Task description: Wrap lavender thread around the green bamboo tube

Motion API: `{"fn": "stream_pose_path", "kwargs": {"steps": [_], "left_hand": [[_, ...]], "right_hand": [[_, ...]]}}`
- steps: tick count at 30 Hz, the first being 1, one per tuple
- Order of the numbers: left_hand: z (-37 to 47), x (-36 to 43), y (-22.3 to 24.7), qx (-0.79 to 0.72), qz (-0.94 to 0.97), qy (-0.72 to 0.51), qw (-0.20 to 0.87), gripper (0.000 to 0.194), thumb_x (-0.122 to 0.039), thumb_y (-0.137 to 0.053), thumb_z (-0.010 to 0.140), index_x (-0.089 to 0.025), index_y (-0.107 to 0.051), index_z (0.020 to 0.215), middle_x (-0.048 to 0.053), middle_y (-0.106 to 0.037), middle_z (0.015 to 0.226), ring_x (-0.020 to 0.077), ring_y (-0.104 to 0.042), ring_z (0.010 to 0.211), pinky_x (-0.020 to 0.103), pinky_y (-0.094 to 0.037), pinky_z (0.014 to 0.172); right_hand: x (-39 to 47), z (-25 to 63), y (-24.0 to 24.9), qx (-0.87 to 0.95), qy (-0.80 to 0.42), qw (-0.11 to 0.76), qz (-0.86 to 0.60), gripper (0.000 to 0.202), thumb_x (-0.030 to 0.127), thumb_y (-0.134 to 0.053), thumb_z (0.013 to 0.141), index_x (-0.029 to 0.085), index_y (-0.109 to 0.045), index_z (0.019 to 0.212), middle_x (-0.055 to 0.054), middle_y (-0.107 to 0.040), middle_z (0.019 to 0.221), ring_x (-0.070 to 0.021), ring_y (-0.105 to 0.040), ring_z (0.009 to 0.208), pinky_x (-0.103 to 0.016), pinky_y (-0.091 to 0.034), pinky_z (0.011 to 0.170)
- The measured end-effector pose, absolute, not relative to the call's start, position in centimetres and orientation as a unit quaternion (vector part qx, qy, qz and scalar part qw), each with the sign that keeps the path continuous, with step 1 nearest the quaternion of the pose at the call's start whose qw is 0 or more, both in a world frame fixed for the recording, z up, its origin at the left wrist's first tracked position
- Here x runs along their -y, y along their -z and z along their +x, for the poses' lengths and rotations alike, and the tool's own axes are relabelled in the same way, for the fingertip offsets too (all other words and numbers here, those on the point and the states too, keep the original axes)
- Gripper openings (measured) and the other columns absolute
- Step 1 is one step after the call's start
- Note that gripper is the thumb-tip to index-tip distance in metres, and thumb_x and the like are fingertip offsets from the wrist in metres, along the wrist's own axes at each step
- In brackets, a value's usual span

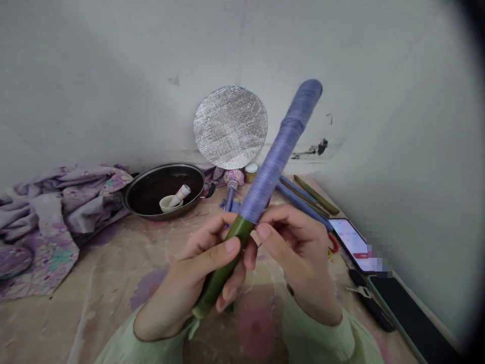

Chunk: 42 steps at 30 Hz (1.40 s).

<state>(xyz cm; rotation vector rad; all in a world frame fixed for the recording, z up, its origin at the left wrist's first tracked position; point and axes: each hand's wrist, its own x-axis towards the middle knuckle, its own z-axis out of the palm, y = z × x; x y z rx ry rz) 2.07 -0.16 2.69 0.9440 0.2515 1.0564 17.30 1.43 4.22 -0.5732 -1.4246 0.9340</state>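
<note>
A green, bamboo-like stick (214, 290) slants up to the right, its upper part wound closely with purple-blue thread (268, 169). The winding ends just above my hands, leaving the lower part bare. My left hand (197, 265) is wrapped round this bare part, thumb on top. At the lower edge of the winding, my right hand (303, 258) is closed, thumb and forefinger pinched against the thread. Its other fingers are curled and partly hidden. A short bit of thread shows below the pinch.
A black pan (132, 194) holds a small white bowl (165, 204) with a white roll. Purple flowered cloth (49, 217) lies left. A round silver disc (231, 126) leans on the wall. More sticks (316, 194), a lit phone (352, 242), a dark phone (409, 313) and keys (373, 303) are right.
</note>
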Motion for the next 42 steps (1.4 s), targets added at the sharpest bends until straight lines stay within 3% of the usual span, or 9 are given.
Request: {"fn": "stream_pose_path", "kwargs": {"steps": [9, 13, 19, 25, 30, 36, 42], "left_hand": [[1.9, -0.1, -3.0, -0.145, 0.436, -0.473, 0.752, 0.027, -0.031, -0.048, 0.103, -0.016, -0.069, 0.102, 0.003, -0.065, 0.085, 0.0003, -0.047, 0.041, 0.008, -0.038, 0.037], [1.8, 0.0, -2.9, -0.144, 0.431, -0.460, 0.762, 0.031, -0.031, -0.042, 0.106, -0.014, -0.068, 0.101, 0.002, -0.063, 0.084, -0.0006, -0.046, 0.042, 0.007, -0.037, 0.037], [1.5, 0.3, -2.6, -0.096, 0.400, -0.456, 0.789, 0.031, -0.031, -0.033, 0.108, -0.022, -0.059, 0.120, -0.001, -0.061, 0.081, -0.0011, -0.037, 0.034, 0.007, -0.032, 0.032], [1.6, 0.3, -3.1, -0.125, 0.401, -0.447, 0.790, 0.014, -0.020, -0.055, 0.100, -0.026, -0.053, 0.112, -0.005, -0.063, 0.081, -0.0037, -0.031, 0.034, 0.003, -0.028, 0.034], [2.0, 0.1, -2.6, -0.076, 0.424, -0.455, 0.779, 0.012, -0.027, -0.049, 0.103, -0.024, -0.058, 0.112, 0.001, -0.069, 0.088, 0.0008, -0.047, 0.041, 0.008, -0.040, 0.037], [2.1, 0.4, -3.5, -0.223, 0.471, -0.498, 0.693, 0.014, -0.031, -0.061, 0.099, -0.020, -0.071, 0.100, 0.000, -0.063, 0.080, 0.0061, -0.059, 0.060, 0.013, -0.044, 0.052], [2.3, 0.7, -3.8, -0.298, 0.493, -0.512, 0.637, 0.025, -0.037, -0.063, 0.098, -0.020, -0.070, 0.113, 0.000, -0.059, 0.079, 0.0054, -0.045, 0.052, 0.019, -0.032, 0.047]], "right_hand": [[-1.4, 17.3, -4.4, 0.619, -0.404, 0.624, -0.253, 0.018, 0.012, -0.065, 0.090, 0.021, -0.064, 0.074, 0.004, -0.069, 0.056, -0.0109, -0.066, 0.045, -0.020, -0.050, 0.042], [-1.4, 17.4, -4.3, 0.623, -0.342, 0.636, -0.300, 0.018, 0.014, -0.068, 0.085, 0.022, -0.064, 0.070, 0.003, -0.065, 0.057, -0.0104, -0.058, 0.047, -0.020, -0.046, 0.041], [-1.8, 17.3, -4.3, 0.636, -0.325, 0.627, -0.311, 0.017, 0.011, -0.066, 0.083, 0.021, -0.062, 0.069, 0.006, -0.060, 0.053, -0.0084, -0.049, 0.046, -0.018, -0.042, 0.042], [-1.6, 17.4, -4.3, 0.639, -0.320, 0.626, -0.312, 0.018, 0.013, -0.068, 0.084, 0.022, -0.062, 0.068, 0.006, -0.060, 0.053, -0.0085, -0.049, 0.046, -0.019, -0.041, 0.041], [-1.5, 17.3, -4.1, 0.628, -0.351, 0.630, -0.293, 0.019, 0.014, -0.068, 0.086, 0.022, -0.061, 0.069, 0.006, -0.062, 0.053, -0.0090, -0.055, 0.044, -0.020, -0.045, 0.042], [-1.3, 17.2, -3.9, 0.611, -0.381, 0.637, -0.274, 0.020, 0.015, -0.068, 0.088, 0.021, -0.062, 0.071, 0.004, -0.065, 0.054, -0.0105, -0.060, 0.045, -0.020, -0.045, 0.041], [-1.7, 17.4, -3.6, 0.644, -0.342, 0.614, -0.302, 0.019, 0.018, -0.067, 0.090, 0.021, -0.061, 0.072, 0.002, -0.068, 0.056, -0.0125, -0.061, 0.047, -0.024, -0.047, 0.044]]}}
